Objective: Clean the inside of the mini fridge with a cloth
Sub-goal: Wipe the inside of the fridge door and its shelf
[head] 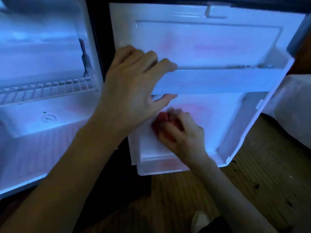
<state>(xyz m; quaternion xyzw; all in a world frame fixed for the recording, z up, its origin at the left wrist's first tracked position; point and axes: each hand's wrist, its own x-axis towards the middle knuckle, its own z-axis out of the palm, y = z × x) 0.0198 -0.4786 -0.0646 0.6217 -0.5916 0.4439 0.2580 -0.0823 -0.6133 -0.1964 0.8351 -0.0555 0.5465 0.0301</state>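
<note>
Head view: right hand (181, 132) scrubs door (218, 115) with bunched cloth (165, 121); left hand (134, 81) grips rail (218, 81). Fridge (50, 140) cavity likely remains.

The fridge (50, 101) stands open on the left, its door (218, 39) swung out to the right. The left hand (133, 84) grips the left end of the door's shelf rail (218, 81), fingers over the top, thumb beneath. Just below that grip, the right hand (181, 133) holds a bunched cloth (165, 122) against the lower door panel, above the bottom door bin (161, 167). Left of the grip, inside the fridge, a wire rack (47, 89) lies above a control dial (48, 118). The floor (252, 182) lies under the door.
</note>
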